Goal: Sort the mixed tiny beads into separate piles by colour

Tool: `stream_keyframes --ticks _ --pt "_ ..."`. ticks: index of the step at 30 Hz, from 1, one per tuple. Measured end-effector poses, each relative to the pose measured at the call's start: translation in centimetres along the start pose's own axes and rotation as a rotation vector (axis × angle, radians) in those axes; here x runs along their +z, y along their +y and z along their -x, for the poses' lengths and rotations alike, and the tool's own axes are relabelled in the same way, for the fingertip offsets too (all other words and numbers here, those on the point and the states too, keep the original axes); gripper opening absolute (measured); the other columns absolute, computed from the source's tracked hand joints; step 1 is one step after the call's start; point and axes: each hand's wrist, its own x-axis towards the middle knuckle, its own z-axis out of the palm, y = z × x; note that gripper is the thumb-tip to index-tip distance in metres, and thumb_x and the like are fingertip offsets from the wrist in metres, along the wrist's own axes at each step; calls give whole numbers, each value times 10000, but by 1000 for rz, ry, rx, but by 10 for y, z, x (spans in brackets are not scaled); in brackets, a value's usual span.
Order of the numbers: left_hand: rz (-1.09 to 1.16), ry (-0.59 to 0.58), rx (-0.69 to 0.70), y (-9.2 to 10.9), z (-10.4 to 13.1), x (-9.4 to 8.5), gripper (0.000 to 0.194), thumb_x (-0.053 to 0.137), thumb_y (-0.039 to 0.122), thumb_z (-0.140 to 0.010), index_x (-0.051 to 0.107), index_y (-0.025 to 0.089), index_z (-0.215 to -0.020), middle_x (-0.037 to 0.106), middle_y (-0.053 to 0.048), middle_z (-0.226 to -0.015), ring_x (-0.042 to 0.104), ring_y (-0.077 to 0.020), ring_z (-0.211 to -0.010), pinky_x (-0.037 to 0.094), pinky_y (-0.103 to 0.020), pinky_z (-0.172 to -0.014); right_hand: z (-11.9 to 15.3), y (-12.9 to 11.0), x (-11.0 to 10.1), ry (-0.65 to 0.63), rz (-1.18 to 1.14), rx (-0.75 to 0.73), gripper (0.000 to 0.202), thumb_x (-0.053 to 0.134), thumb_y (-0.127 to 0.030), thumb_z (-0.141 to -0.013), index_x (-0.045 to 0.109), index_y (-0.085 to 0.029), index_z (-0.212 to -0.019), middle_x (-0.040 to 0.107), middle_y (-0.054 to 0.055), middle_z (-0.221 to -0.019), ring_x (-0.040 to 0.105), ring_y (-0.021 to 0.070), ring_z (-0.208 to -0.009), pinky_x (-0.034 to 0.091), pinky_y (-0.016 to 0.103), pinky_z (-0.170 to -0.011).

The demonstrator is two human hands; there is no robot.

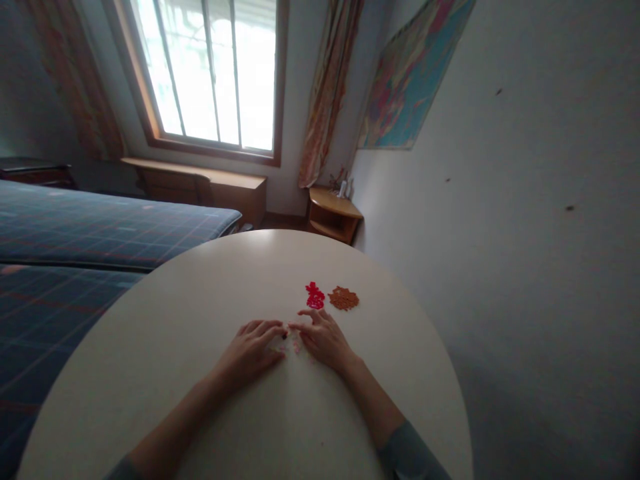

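Note:
My left hand [256,348] rests palm down on the round white table [165,367], its thumb apart from the fingers. A tiny dark piece [285,335] lies at its fingertips; whether the fingers touch it I cannot tell. My right hand [324,339] reaches in from the other side, with its fingers spread. Some small pale pink pieces [296,345] lie between the two hands, too small to name. Just beyond the right hand are a cluster of small bright red pieces [315,297] and, to its right, a flat pile of small orange-brown pieces [343,299].
A bed with a blue plaid mattress [100,217] stands along the table's left. On the right rises a white wall [525,280] with a map [413,80] on it. Behind the table are a corner cabinet [333,203], a wooden desk [225,179] and a bright window [210,73].

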Motion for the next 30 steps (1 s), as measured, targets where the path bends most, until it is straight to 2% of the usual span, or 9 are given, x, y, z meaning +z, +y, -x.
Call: stream_keyframes --ticks 4,10,15,24,30 --pt "-6 8 -6 0 0 1 305 529 316 -768 511 284 -1071 544 -10 -1174 481 -224 -1044 366 -403 -892 0 5 5 59 -57 -2 215 560 -194 -778 650 -314 -932 544 20 -1078 476 161 -952 397 300 -843" --pt "-10 -10 -2 -2 1 3 310 521 339 -776 503 288 -1081 534 -10 -1188 475 -226 -1053 363 -406 -896 0 6 6 97 -103 21 142 578 -148 -752 666 -247 -804 572 32 -952 496 139 -836 423 263 -765" --pt "-11 -9 -3 -2 0 2 308 519 328 -775 506 281 -1079 533 -13 -1187 470 -222 -1054 357 -403 -904 -1 3 1 96 -136 23 137 568 -122 -746 657 -223 -773 575 28 -856 495 136 -812 422 253 -749" --pt "-9 -12 -21 1 0 1 303 519 330 -772 514 285 -1072 538 -9 -1184 476 -226 -1049 361 -414 -900 -1 7 5 79 -171 47 109 595 -141 -726 654 -225 -764 573 19 -844 498 133 -826 419 244 -751" --pt "-9 -14 -24 2 0 -1 303 527 318 -765 515 284 -1067 543 -9 -1177 475 -228 -1048 364 -413 -898 -1 5 0 80 -215 58 90 595 -135 -736 645 -209 -724 605 16 -777 506 136 -804 411 246 -749"
